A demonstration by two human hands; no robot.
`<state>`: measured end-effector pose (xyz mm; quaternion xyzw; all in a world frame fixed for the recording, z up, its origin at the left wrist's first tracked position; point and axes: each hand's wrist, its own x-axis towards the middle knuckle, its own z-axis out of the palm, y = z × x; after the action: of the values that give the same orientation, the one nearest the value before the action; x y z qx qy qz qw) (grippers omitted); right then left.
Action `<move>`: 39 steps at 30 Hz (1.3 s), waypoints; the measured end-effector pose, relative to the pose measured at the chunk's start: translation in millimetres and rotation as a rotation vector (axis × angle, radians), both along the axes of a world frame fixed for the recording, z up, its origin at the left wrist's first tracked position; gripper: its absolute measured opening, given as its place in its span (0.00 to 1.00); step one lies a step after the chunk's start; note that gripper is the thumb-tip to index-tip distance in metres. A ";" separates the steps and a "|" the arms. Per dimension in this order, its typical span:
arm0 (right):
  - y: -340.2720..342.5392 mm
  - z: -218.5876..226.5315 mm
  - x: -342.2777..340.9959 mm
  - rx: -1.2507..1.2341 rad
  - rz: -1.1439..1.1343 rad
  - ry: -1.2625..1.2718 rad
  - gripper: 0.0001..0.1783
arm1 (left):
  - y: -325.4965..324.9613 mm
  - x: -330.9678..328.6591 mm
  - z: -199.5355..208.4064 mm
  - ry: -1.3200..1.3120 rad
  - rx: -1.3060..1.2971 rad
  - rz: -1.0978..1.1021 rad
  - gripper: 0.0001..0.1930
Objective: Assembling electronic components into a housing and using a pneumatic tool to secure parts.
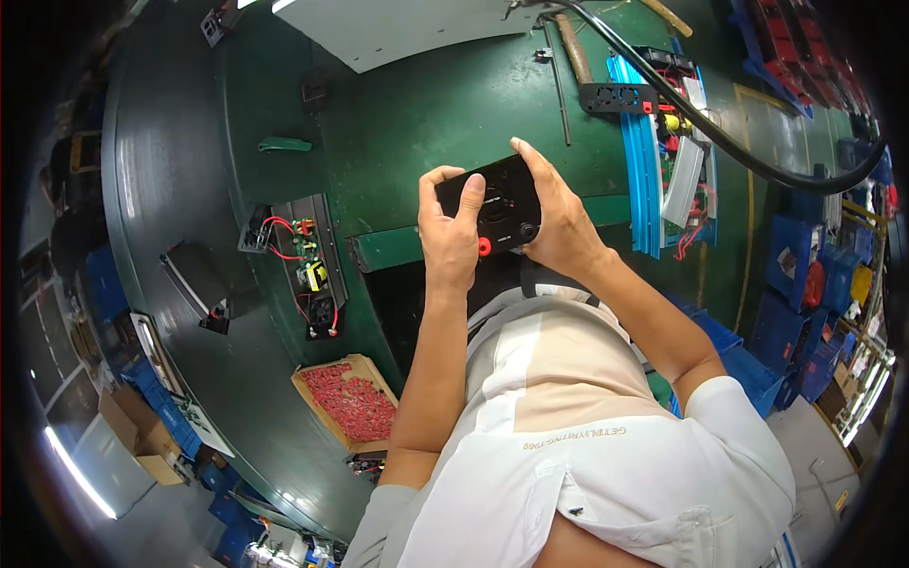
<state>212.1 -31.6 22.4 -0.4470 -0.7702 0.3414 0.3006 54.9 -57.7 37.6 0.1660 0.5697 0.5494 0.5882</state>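
Between both hands, over the green worktop, is a black rectangular end panel [495, 210] with a red terminal knob at its lower left and a black one at its lower right. My left hand [449, 222] grips its left side, the thumb pressed on the face. The right side is held by my right hand [561, 216], its fingers reaching up to the top edge. Whatever lies behind the panel is hidden. To the left rests an opened black housing [320, 248] with circuit parts and red wires.
A cardboard tray [362, 360] of small red parts sits at the lower left. Blue-finned housings [636, 175] with exposed circuits stand at the right, beside a black fan panel [617, 98]. A thick black cable [720, 137] arches above them. The green worktop [426, 114] carries a thin rod [559, 90].
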 end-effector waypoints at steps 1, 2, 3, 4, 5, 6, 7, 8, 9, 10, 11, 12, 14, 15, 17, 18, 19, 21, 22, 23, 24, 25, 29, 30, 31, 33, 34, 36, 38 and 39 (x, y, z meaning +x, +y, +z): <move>0.4 1.1 -0.5 0.002 -0.007 0.002 0.62 | 0.9 0.1 4.1 -0.032 -0.018 0.005 0.14; 0.8 2.4 -1.1 0.024 0.007 -0.008 0.60 | -1.2 -0.7 -0.4 -0.030 -0.016 -0.002 0.14; 1.0 3.3 -1.4 0.045 0.022 -0.019 0.58 | -5.2 -2.0 -10.1 0.014 0.012 -0.003 0.14; 1.3 3.1 0.1 0.047 0.018 -0.019 0.58 | -4.9 -1.7 -11.7 0.058 0.040 -0.001 0.13; 0.9 2.1 2.2 0.075 0.028 -0.035 0.58 | -5.5 -1.1 -12.5 0.058 0.042 -0.004 0.13; 0.8 0.5 3.8 0.102 0.038 -0.052 0.57 | -6.2 -0.2 -12.9 0.080 0.030 -0.013 0.13; 0.0 -1.0 3.9 0.102 0.037 -0.053 0.57 | -6.3 0.7 -11.3 0.102 0.016 -0.021 0.13; -0.9 -3.0 3.5 0.107 0.033 -0.040 0.57 | -7.5 0.6 -15.0 0.100 0.016 -0.022 0.13; -1.3 -3.4 3.2 0.111 0.030 -0.027 0.57 | -10.2 -0.4 -22.7 0.152 0.045 -0.022 0.13; -0.9 -3.5 3.2 0.111 0.029 -0.029 0.57 | -8.1 -0.6 -22.1 0.203 0.075 -0.025 0.13; -0.6 -3.5 3.4 0.080 0.020 -0.007 0.57 | -7.7 -0.3 -20.5 0.200 0.075 -0.026 0.13; -0.2 -3.5 3.6 0.049 0.011 0.016 0.57 | -8.2 0.3 -17.7 0.156 0.023 -0.030 0.14; -0.5 -2.5 3.2 0.032 0.003 0.037 0.57 | -8.6 0.0 -17.2 0.107 -0.031 -0.036 0.15; -0.8 -2.4 2.5 0.015 -0.003 0.062 0.56 | -9.5 -1.1 -22.3 0.171 0.005 -0.033 0.15; -3.2 -3.2 -0.4 -0.017 -0.032 0.077 0.56 | -8.3 1.8 -17.1 0.150 0.025 -0.006 0.15; -4.8 -3.8 -1.8 -0.048 -0.058 0.099 0.55 | -7.2 2.4 -13.1 0.103 0.024 0.000 0.15; -6.5 -4.4 -2.6 -0.048 -0.059 0.093 0.55 | -6.4 1.6 -11.3 0.057 0.023 0.006 0.15; -9.0 -5.1 -2.2 -0.084 -0.075 0.111 0.55 | -7.1 0.7 -17.9 0.113 0.052 -0.001 0.14; -9.0 -4.8 -1.8 -0.085 -0.080 0.108 0.55 | -6.7 0.7 -13.5 0.083 0.041 -0.009 0.15; -8.4 -3.9 -0.9 -0.084 -0.074 0.100 0.54 | -6.0 1.4 -9.5 0.054 0.030 -0.018 0.16; -7.7 -3.0 0.0 -0.082 -0.068 0.093 0.54 | -5.3 2.8 -6.8 0.051 0.029 -0.024 0.16; -7.9 -2.7 0.6 -0.083 -0.071 0.092 0.54 | -6.0 4.2 -4.5 0.060 0.040 -0.030 0.18; -7.6 2.6 2.0 -0.049 -0.063 0.047 0.53 | -4.5 5.6 2.2 0.045 0.010 -0.029 0.23; -7.4 4.0 1.8 -0.058 -0.066 0.041 0.52 | -4.3 5.1 2.7 0.045 0.010 -0.031 0.23; -7.0 4.0 2.4 -0.058 -0.069 0.039 0.52 | -3.8 5.6 2.5 0.041 -0.005 -0.027 0.23; -5.9 3.6 3.2 -0.049 -0.070 0.046 0.51 | -3.8 8.1 2.8 0.035 -0.020 -0.026 0.23; -5.5 3.6 3.5 -0.047 -0.073 0.044 0.51 | -3.7 9.6 3.4 0.043 -0.017 -0.011 0.22; -5.7 3.0 4.4 -0.050 -0.069 0.039 0.49 | -3.4 11.0 2.6 0.050 -0.012 0.003 0.21; -6.0 2.6 4.9 -0.046 -0.064 0.036 0.49 | -5.0 9.6 -0.4 0.063 0.016 0.004 0.22; -5.8 2.8 5.1 -0.042 -0.058 0.034 0.49 | -4.8 10.1 -0.1 0.062 0.016 0.005 0.22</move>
<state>217.2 -37.5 25.2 -0.4696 -0.7443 0.3562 0.3141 65.0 -62.4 37.5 0.1861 0.5836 0.5502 0.5675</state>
